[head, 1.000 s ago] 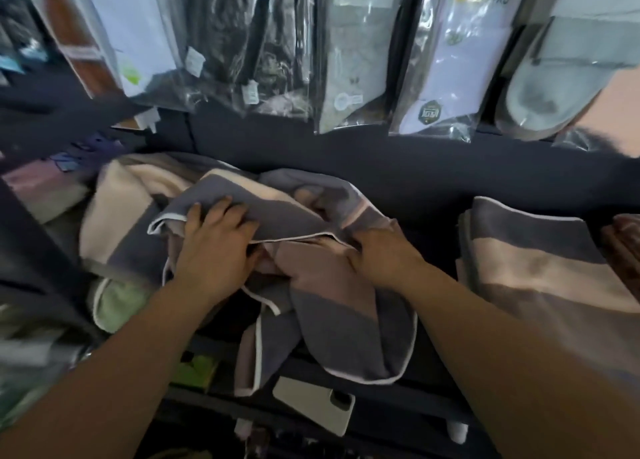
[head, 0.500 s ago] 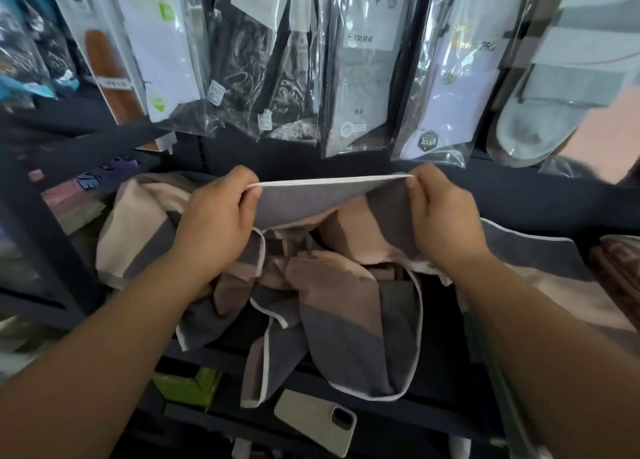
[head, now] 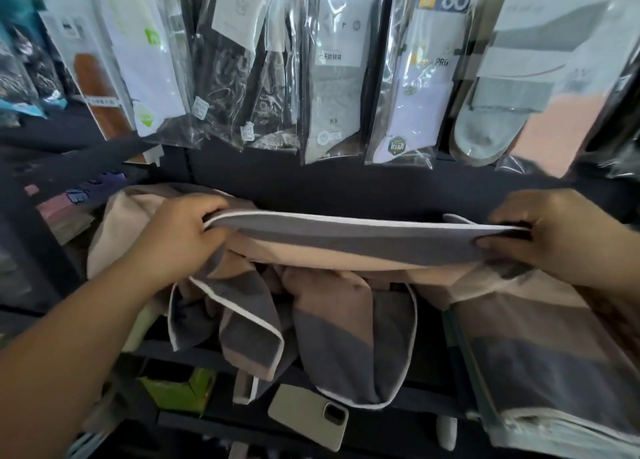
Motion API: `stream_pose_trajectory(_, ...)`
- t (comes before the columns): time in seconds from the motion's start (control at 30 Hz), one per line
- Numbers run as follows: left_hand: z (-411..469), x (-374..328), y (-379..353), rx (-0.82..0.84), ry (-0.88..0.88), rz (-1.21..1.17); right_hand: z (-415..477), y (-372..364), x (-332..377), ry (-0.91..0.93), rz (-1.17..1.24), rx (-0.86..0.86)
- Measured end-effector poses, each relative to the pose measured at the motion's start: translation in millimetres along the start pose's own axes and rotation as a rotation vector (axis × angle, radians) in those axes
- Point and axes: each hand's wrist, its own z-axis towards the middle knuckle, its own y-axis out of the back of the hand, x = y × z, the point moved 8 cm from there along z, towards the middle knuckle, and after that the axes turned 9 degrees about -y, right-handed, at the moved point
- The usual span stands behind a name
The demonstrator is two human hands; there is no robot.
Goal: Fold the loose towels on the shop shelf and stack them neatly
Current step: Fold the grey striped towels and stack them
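While the striped towel is held out by its white-piped top edge, the left hand pinches one end and the right hand pinches the other. The two hands are well apart, with the edge taut between them. The rest of the cloth hangs below the hands in crumpled loops over the front lip of the shelf.

This looks like the opening-out step, before any fold is made. The next move calls for lifting the towel until the bunched part drops flat, then bringing the hands together corner to corner.

Under the right hand lies a folded towel of the same stripes, a likely base for the stack. Behind the left hand sits another loose beige towel. Lower down, between the hands, a phone rests on a lower ledge, and a green box is under the left forearm. Above both hands, sock packets hang against the dark back panel.
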Motion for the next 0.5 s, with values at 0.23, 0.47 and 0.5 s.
stream_pose_trajectory(0.23,-42.0,55.6,-14.6,-0.150,0.477,-0.266,-44.8,-9.4,-66.4,-0.563,0.067,-0.143)
stream_pose_trajectory(0.47,-77.7,68.7,-47.7,-0.317,0.846,-0.696,-63.7,-43.5,-61.1,-1.049,1.139,-0.242)
stream_pose_trajectory(0.5,-79.4,70.2,-43.5,-0.419,0.892,-0.697,-59.6,-43.0,-57.4,-1.045,1.261,-0.275)
